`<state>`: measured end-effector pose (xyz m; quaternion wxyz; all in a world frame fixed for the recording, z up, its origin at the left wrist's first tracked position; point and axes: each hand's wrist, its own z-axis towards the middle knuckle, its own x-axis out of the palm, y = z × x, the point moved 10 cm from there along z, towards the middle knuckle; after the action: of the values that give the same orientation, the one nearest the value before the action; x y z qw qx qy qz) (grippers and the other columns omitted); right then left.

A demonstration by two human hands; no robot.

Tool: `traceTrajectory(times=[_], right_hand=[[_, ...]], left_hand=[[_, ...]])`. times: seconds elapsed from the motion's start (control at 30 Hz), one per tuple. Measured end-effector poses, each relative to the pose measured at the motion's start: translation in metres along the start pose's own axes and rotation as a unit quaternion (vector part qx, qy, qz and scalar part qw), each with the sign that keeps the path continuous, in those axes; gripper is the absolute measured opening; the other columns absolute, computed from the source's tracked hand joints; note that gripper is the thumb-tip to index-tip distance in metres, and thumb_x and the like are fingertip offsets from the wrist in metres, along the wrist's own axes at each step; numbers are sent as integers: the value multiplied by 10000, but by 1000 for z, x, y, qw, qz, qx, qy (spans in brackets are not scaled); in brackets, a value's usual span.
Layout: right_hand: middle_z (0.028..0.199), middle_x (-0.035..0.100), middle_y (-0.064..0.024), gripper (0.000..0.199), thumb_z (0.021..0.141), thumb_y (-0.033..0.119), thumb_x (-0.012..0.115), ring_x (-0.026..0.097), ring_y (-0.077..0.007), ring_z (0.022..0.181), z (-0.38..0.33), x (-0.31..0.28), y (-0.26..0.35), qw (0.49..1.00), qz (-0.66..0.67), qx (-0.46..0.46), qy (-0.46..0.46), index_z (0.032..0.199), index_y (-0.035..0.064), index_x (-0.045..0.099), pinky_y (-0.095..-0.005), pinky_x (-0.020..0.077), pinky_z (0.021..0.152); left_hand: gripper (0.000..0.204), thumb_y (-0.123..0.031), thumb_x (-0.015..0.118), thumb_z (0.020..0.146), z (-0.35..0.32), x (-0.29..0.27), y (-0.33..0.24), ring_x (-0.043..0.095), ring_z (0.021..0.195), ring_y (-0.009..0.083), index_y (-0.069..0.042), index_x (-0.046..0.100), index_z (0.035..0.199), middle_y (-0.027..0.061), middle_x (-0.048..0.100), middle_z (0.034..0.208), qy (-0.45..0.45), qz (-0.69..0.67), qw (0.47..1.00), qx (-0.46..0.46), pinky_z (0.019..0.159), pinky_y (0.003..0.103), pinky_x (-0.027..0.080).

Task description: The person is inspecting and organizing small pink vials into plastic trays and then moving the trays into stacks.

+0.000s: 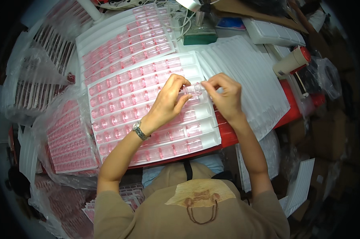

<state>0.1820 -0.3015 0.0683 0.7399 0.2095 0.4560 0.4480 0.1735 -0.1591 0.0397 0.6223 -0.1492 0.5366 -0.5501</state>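
Observation:
Above the right side of a white ridged tray (212,135), a small clear plastic cylinder (193,89) is held between my two hands. My left hand (167,99) grips its left end with thumb and fingers; a watch (140,130) circles that wrist. At its other end, the fingers of my right hand (227,95) are pinched together on the piece. Any smaller part between those fingertips is hidden. Rows of similar pink-tinted clear pieces (126,87) lie end to end in the tray's grooves, partly covered by my left hand and forearm.
Behind lies another tray of pink pieces (148,42). A plastic-wrapped tray (70,137) leans at the left. White ridged trays (243,75) are stacked on the right, near a cream container with a red lid (291,61). A green box (200,35) and cables stand at the back.

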Motion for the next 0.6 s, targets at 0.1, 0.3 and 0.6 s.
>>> traceTrajectory(times=[0.1,0.3,0.6], right_hand=[[819,638,-136,131,789,109,665,615,-264,732,-9,20,8,990,70,-14,122,824,-13,630,-341,477,660],[1182,517,-258,365,862,213,585,463,-394,1140,-84,-152,-98,877,-453,151,-51,1114,-47,540,-445,381,940],[1012,570,-186,225,842,123,577,532,-334,1022,-94,-108,-108,917,-352,139,123,1006,-24,532,-424,421,836]], left_hand=[[271,-46,661,736,0,-2,1,503,872,281,10,533,968,122,505,938,-14,109,994,17,730,360,419],[240,-104,699,709,13,6,7,497,863,248,-25,611,918,81,536,923,-7,271,962,39,750,354,396],[252,-112,716,676,25,-19,32,503,868,260,-33,624,897,98,529,897,-33,316,948,5,722,363,408]])
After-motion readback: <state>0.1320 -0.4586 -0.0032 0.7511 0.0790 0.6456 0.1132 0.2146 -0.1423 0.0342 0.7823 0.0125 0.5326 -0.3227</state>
